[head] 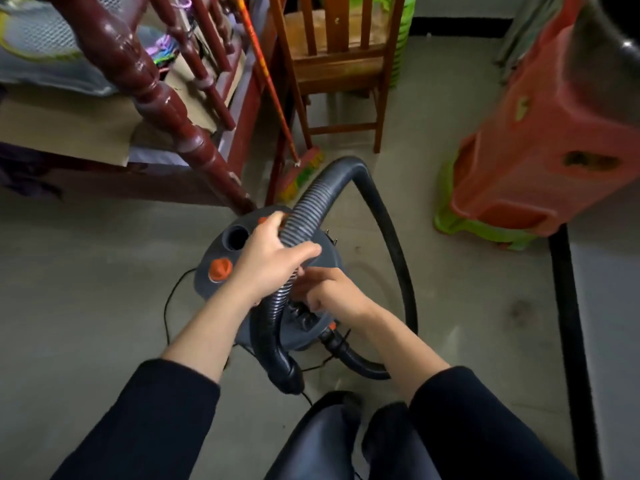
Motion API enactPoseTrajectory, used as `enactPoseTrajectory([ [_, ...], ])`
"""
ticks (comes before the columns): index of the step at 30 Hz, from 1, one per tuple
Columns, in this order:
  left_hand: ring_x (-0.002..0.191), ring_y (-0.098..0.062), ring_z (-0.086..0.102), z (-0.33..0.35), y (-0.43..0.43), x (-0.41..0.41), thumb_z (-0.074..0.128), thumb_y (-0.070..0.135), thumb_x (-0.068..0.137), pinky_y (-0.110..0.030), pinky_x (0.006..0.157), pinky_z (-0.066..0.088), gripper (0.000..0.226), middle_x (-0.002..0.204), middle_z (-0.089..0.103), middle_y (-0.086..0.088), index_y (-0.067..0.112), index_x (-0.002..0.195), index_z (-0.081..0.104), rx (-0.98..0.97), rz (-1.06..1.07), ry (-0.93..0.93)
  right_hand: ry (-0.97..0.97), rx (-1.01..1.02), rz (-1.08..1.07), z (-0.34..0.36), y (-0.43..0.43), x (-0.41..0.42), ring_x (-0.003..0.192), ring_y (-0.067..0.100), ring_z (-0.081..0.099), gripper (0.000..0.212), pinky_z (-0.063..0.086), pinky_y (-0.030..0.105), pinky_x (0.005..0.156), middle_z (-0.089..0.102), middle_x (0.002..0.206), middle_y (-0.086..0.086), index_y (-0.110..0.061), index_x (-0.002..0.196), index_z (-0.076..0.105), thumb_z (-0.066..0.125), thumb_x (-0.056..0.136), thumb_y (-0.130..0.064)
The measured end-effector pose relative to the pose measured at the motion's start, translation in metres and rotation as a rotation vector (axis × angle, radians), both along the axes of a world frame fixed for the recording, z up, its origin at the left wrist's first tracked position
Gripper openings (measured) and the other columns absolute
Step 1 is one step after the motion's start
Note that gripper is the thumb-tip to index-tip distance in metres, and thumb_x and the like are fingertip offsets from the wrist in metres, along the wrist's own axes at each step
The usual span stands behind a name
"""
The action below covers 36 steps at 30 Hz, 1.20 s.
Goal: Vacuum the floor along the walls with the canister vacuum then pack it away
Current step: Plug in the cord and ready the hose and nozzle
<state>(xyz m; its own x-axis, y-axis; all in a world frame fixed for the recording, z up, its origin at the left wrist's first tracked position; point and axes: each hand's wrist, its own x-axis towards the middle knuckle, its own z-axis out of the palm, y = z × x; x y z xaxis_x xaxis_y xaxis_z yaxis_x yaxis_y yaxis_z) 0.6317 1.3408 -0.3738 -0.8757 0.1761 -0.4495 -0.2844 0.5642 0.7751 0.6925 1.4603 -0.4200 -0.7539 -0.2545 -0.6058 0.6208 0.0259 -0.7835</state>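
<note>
A dark grey canister vacuum with orange knobs stands on the floor in front of me. Its black ribbed hose loops from the front port out to the right, arches at the back, and comes down across the lid. My left hand grips the hose on top of the canister. My right hand is just right of it, fingers curled down at the lid beside the hose; what they hold is hidden. The hose end hangs off the near side. A thin black cord trails at the left.
A dark red wooden bed frame stands at the left. A broom leans beside a wooden chair behind the vacuum. Stacked orange and green plastic stools stand at the right. My legs are at the bottom.
</note>
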Motion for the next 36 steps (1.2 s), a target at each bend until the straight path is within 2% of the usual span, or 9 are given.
enactPoseTrajectory([
  [4,0.053,-0.018,0.06,0.029,0.057,-0.008,0.073,0.022,0.084,-0.033,0.054,0.052,0.028,0.075,0.063,-0.006,0.008,0.103,0.058,0.148,-0.197,-0.165,-0.061,-0.042,-0.253,0.001,0.044,0.03,0.078,0.013,0.066,0.042,0.046,0.016,0.057,0.069,0.09,0.01,-0.001,0.102,0.063,0.049,0.064,0.01],
  [8,0.054,-0.019,0.059,0.054,0.126,-0.007,0.066,0.023,0.091,-0.031,0.053,0.052,0.027,0.076,0.059,-0.011,0.001,0.104,0.055,0.259,-0.295,-0.275,0.078,0.209,-0.435,0.017,0.116,0.058,0.087,0.021,0.064,0.044,0.051,0.025,0.067,0.07,0.097,0.009,-0.007,0.108,0.063,0.058,0.067,0.009],
  [14,0.06,-0.024,0.061,0.053,0.244,0.026,0.062,0.022,0.094,-0.037,0.061,0.055,0.024,0.08,0.055,-0.013,0.001,0.099,0.051,0.46,-0.109,-0.592,-0.062,-0.103,-0.346,0.045,0.155,0.131,0.107,0.02,0.065,0.05,0.049,0.034,0.092,0.069,0.109,0.003,-0.017,0.111,0.063,0.067,0.062,-0.012],
  [18,0.071,-0.029,0.062,0.046,0.3,0.062,0.058,0.019,0.096,-0.038,0.059,0.055,0.018,0.088,0.055,-0.013,0.002,0.099,0.051,0.575,-0.059,-0.762,0.032,0.207,-0.826,0.046,0.171,0.179,0.071,0.02,0.062,0.03,0.051,0.032,0.068,0.065,0.072,0.005,0.001,0.082,0.064,0.081,0.06,-0.009],
  [22,0.077,-0.022,0.062,0.044,0.325,0.093,0.051,0.018,0.097,-0.032,0.056,0.057,0.013,0.098,0.057,-0.009,0.008,0.104,0.054,0.664,-0.188,-0.806,0.089,0.309,-0.936,0.069,0.221,0.222,0.055,0.017,0.056,0.019,0.047,0.026,0.053,0.058,0.057,0.004,-0.001,0.07,0.059,0.069,0.054,-0.001],
  [26,0.086,-0.02,0.064,0.028,0.334,0.108,0.051,0.013,0.095,-0.033,0.078,0.056,0.018,0.103,0.062,-0.008,0.009,0.111,0.055,0.481,-0.345,-0.604,0.065,0.462,-0.855,0.091,0.266,0.253,0.049,0.016,0.051,0.02,0.044,0.021,0.047,0.05,0.055,0.001,-0.003,0.071,0.053,0.064,0.067,0.013],
  [29,0.121,-0.023,0.05,0.007,0.334,0.116,0.059,0.006,0.087,-0.024,0.087,0.047,0.072,0.143,0.042,-0.006,0.021,0.151,0.028,0.059,-0.679,-0.044,0.011,0.514,-0.719,0.097,0.286,0.275,0.052,0.015,0.047,0.02,0.043,0.023,0.047,0.045,0.06,0.004,-0.004,0.068,0.05,0.064,0.068,0.01],
  [32,0.144,-0.023,0.016,-0.009,0.335,0.133,0.068,0.002,0.081,-0.029,0.106,0.029,0.095,0.159,0.016,-0.001,0.035,0.154,0.017,-0.094,-1.047,0.286,-0.042,0.595,-0.605,0.101,0.295,0.298,0.053,0.015,0.04,0.02,0.033,0.029,0.051,0.041,0.061,0.002,0.0,0.069,0.047,0.064,0.06,-0.003],
  [36,0.123,-0.027,0.049,-0.029,0.352,0.161,0.077,0.018,0.075,-0.041,0.103,0.04,0.048,0.123,0.06,-0.003,0.027,0.116,0.056,0.034,-1.167,0.359,-0.098,0.842,-0.499,0.114,0.317,0.325,0.052,0.013,0.041,0.019,0.03,0.028,0.051,0.043,0.056,-0.005,-0.007,0.07,0.051,0.065,0.058,-0.011],
])
